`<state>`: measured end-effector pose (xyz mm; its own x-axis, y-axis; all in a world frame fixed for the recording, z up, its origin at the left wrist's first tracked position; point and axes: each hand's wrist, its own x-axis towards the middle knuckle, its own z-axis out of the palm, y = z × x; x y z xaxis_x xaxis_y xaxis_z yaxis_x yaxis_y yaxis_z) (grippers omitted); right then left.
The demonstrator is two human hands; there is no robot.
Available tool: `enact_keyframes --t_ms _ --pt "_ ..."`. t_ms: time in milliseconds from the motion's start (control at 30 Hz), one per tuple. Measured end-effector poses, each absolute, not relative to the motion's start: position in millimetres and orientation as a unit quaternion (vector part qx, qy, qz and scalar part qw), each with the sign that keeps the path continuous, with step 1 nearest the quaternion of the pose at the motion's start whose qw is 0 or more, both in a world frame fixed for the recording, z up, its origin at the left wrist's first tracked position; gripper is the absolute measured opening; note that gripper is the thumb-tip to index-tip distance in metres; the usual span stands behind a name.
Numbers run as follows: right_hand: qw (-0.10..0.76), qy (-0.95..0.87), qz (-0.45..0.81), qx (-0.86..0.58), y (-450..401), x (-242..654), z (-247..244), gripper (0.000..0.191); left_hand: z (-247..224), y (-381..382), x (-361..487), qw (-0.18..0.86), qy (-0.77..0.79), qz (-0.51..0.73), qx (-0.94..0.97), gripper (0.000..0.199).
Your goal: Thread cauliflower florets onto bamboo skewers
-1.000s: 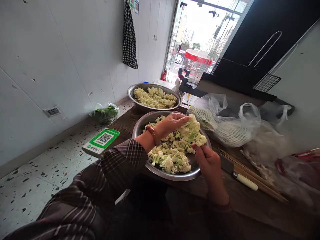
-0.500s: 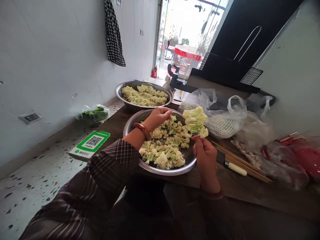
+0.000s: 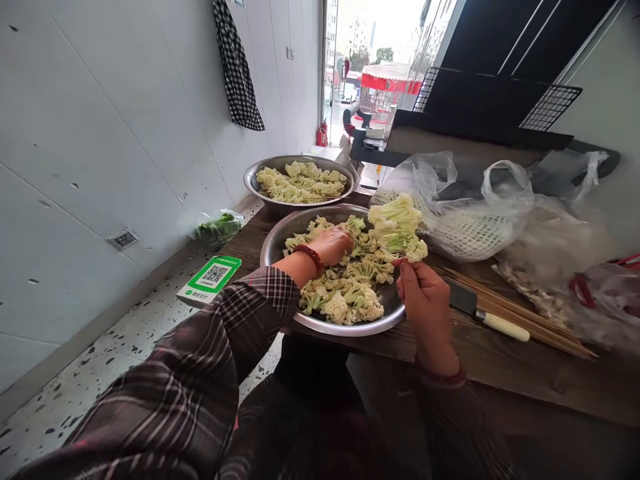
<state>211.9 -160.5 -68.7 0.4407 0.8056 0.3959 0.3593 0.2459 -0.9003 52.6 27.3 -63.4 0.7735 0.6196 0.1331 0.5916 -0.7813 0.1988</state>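
Observation:
A wide metal bowl (image 3: 350, 330) of loose cauliflower florets (image 3: 353, 301) stands on the dark wooden table. My left hand (image 3: 334, 245) reaches down among the florets in it, palm down; its fingertips are hidden, so any hold cannot be made out. Over the bowl's right rim my right hand (image 3: 425, 290) is closed on the lower end of a skewer, whose shaft is mostly covered. Several pale cauliflower pieces (image 3: 397, 225) are threaded on it, standing upright above my fingers.
Behind is a second metal bowl (image 3: 253, 187) with skewered cauliflower. To the right lie a cleaver (image 3: 505, 327), bare wooden skewers (image 3: 540, 320) and plastic bags (image 3: 465, 233). A green QR-code sign (image 3: 213, 275) is at the left edge.
My left hand has gone down from above the bowl into the florets. My right hand still holds the skewered cauliflower. The whole view has shifted, with more of the left wall showing.

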Motion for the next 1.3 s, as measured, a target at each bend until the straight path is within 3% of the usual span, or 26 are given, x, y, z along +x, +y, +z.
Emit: enact_keyframes --t_ms 133,267,433,633,733,933,1300 --pt "0.617 -0.501 0.187 -0.577 -159.0 213.5 -71.8 0.036 -70.7 27.5 59.4 0.175 0.343 0.147 0.911 0.018" --pt "0.615 -0.497 0.194 -0.580 -157.2 213.7 -72.0 0.037 -67.1 25.4 63.6 0.184 0.347 0.182 0.901 0.023" --pt "0.614 -0.495 0.212 -0.577 -156.1 213.5 -70.9 0.038 -49.2 26.5 54.1 0.212 0.374 0.253 0.867 0.007" --pt "0.618 -0.492 0.221 -0.572 -155.0 212.4 -72.1 0.040 -26.7 24.5 42.6 0.527 0.343 0.419 0.655 0.019" --pt "0.615 -0.497 0.223 -0.570 -153.3 212.6 -73.3 0.039 -20.6 21.9 41.2 0.610 0.315 0.437 0.581 0.029" --pt "0.603 -0.502 0.227 -0.577 -152.6 213.4 -73.1 0.040 -13.6 15.5 40.2 0.595 0.281 0.461 0.596 0.037" --pt "0.525 -0.560 0.254 -0.588 -154.9 214.2 -66.6 0.040 -14.7 19.6 38.0 0.610 0.245 0.447 0.606 0.033"
